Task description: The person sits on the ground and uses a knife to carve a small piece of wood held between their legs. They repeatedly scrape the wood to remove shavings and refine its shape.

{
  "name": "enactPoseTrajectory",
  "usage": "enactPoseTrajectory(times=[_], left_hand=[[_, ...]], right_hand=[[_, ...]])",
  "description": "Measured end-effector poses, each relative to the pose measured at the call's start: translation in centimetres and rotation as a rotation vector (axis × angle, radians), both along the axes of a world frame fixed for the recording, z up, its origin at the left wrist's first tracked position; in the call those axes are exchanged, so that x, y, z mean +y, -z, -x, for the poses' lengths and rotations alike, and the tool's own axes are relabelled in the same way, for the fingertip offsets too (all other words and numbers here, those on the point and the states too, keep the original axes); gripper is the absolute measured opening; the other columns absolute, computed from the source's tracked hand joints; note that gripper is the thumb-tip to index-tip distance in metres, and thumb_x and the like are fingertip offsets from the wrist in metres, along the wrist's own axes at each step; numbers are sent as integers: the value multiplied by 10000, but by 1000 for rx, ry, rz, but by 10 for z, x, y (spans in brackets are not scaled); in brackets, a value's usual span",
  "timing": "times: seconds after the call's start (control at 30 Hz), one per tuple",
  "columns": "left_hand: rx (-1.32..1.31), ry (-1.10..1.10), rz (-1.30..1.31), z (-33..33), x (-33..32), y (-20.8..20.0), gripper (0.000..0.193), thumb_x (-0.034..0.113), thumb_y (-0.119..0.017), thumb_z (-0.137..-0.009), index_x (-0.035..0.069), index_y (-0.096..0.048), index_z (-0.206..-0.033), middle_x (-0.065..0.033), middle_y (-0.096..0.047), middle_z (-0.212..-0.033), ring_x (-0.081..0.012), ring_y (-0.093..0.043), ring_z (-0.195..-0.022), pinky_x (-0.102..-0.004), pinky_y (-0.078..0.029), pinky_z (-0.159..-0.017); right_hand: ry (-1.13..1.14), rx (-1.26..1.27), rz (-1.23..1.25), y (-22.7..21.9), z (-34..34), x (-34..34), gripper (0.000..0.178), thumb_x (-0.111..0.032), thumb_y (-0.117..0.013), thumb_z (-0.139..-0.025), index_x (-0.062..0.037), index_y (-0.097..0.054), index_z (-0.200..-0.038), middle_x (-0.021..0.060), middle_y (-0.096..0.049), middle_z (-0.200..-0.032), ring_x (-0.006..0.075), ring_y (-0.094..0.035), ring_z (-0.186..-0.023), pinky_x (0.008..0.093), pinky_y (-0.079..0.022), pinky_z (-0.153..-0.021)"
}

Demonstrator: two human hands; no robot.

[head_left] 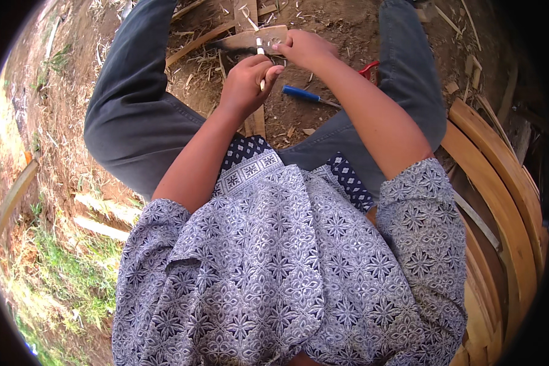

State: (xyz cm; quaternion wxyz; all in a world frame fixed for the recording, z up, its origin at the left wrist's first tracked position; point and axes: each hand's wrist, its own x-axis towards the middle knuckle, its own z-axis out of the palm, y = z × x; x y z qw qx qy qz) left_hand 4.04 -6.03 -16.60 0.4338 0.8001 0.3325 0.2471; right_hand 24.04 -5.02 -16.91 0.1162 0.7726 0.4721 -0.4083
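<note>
My left hand (pixel 246 86) is closed around a thin pale stick (pixel 260 51), which sticks out above and below the fist. Just right of it, my right hand (pixel 308 50) has its thumb and fingers drawn together at the right end of a flat piece of wood (pixel 256 38). What those fingers hold is hidden. The upper end of the stick lies in front of the wood, and a dark patch shows along the wood's left side. Below my right hand, on the ground, is a blue-handled tool (pixel 301 93) with a metal shaft.
My bent legs in dark trousers (pixel 131 104) frame the work spot. Wood shavings and strips (pixel 201 44) litter the dirt ground. By my right knee lies a red object (pixel 368 69). Curved wooden pieces (pixel 500 183) are stacked at the right, with grass (pixel 73 274) at the left.
</note>
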Motion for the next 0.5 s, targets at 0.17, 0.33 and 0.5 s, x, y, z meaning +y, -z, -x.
enactPoseTrajectory(times=[0.17, 0.33, 0.5], left_hand=[[10, -6, -25, -1, -2, -2, 279, 270, -688, -1006, 26, -689, -873, -128, -659, -846, -360, -658, -774, -450, -537, -690], [0, 19, -43, -2, -4, -4, 283, 276, -696, -1000, 35, -678, -854, -127, -656, -843, -364, -653, -765, -451, -536, -681], [76, 45, -87, -4, -2, -6, 280, 274, -687, -1004, 50, -646, -841, -130, -628, -834, -363, -643, -765, -457, -528, -673]], right_hand=[[44, -28, 32, 19, 6, 6, 494, -579, -639, -974, -195, -736, -1269, 98, -739, -1274, 304, -691, -1220, 471, -550, -980], [114, -53, 78, 38, 12, 17, 511, -567, -630, -982, -184, -712, -1311, 91, -729, -1304, 300, -677, -1246, 469, -537, -1008], [69, 4, 36, 39, 1, 13, 493, -580, -637, -972, -182, -731, -1246, 84, -741, -1260, 291, -685, -1225, 478, -533, -1008]])
